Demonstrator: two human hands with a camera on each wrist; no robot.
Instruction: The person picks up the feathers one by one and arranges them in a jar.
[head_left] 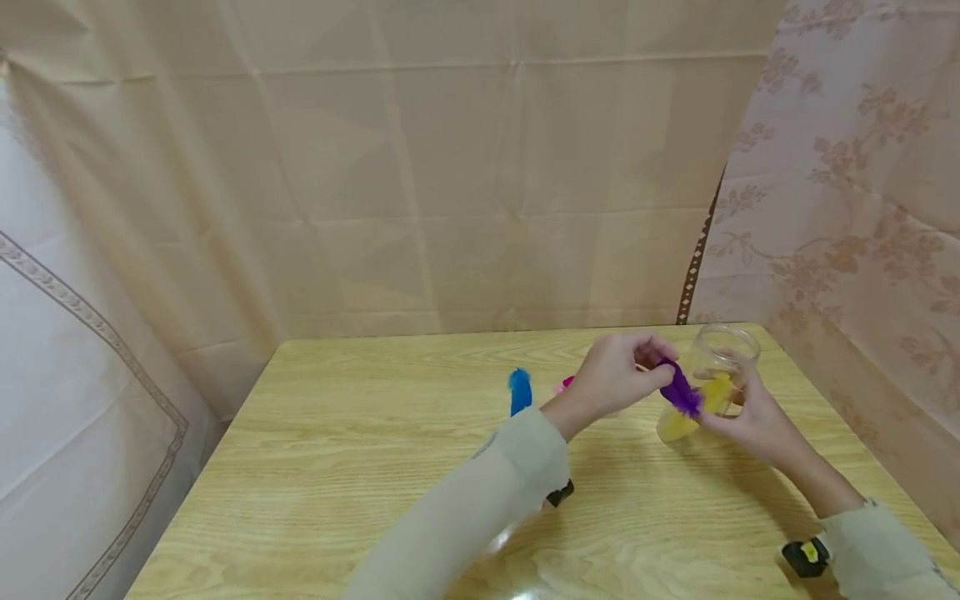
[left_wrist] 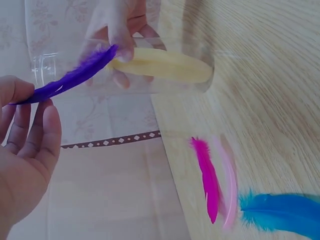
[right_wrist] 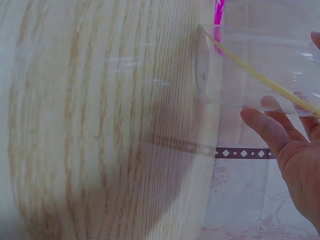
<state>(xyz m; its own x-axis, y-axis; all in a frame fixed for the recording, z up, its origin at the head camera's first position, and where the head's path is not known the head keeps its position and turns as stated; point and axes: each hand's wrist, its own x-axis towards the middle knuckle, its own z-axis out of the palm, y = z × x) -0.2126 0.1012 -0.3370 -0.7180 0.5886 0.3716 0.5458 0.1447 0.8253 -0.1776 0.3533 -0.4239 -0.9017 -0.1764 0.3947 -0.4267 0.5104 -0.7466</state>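
Observation:
My left hand (head_left: 617,372) pinches the quill end of a purple feather (left_wrist: 75,77) between thumb and fingers. The feather slants across the outside of a clear jar (left_wrist: 175,86), its fluffy end at my right thumb. With fingers and thumb around its side, my right hand (head_left: 765,423) grips the jar, whose wide mouth (head_left: 727,337) faces up. Inside it a yellow feather (left_wrist: 165,65) leans from the bottom upward. In the right wrist view the jar's base appears near the tabletop, and the yellow feather shows edge-on.
On the wooden table (head_left: 360,467) lie a blue feather (left_wrist: 282,215), a magenta feather (left_wrist: 206,180) and a pale pink feather (left_wrist: 230,185), left of the jar. A beige cloth (head_left: 450,192) hangs behind the table, and a flowered cloth (head_left: 862,208) hangs at the right.

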